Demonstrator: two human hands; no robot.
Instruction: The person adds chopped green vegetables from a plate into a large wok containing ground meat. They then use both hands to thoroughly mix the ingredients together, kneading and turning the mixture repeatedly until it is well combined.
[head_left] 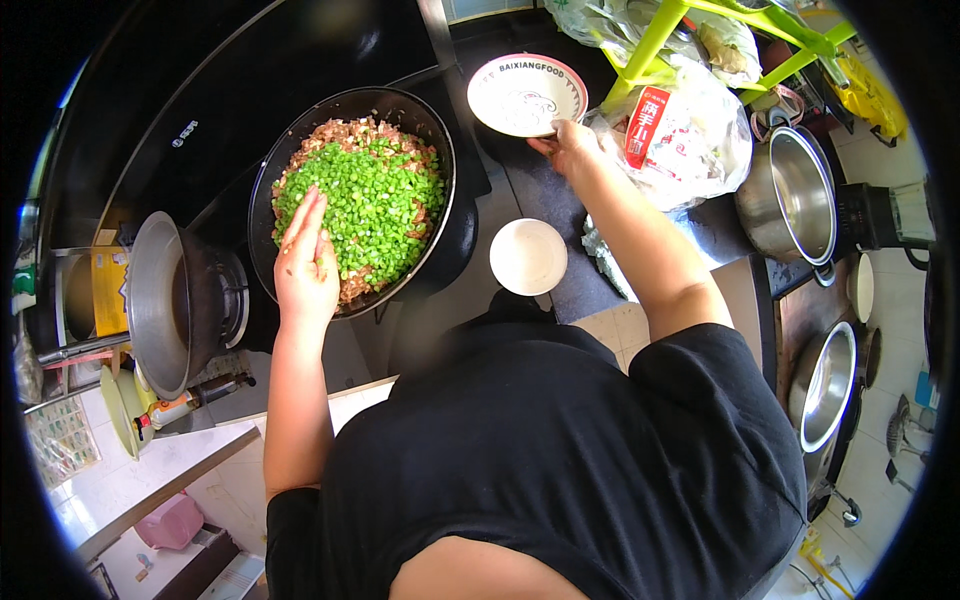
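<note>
A wide black pan (444,190) holds minced meat (350,130) under a broad heap of chopped scallions (360,205). At the near left part of the heap is my left hand (308,255), its fingers stretched out and held side by side, with nothing gripped. Bits of food cling to its skin. My right hand (572,148) grips the near rim of a white bowl (520,98) with a pink edge. The bowl's inside shows no food. Nearer to me stands a smaller white bowl (528,257), between the pan and my right forearm.
Left of the pan, a large metal basin (160,300) sits on a burner. A clear plastic bag (700,150) and a green plastic rack (655,45) occupy the back right. Farther right stand a steel pot (790,195) and a steel bowl (825,385). Bottles (175,408) lie at the left.
</note>
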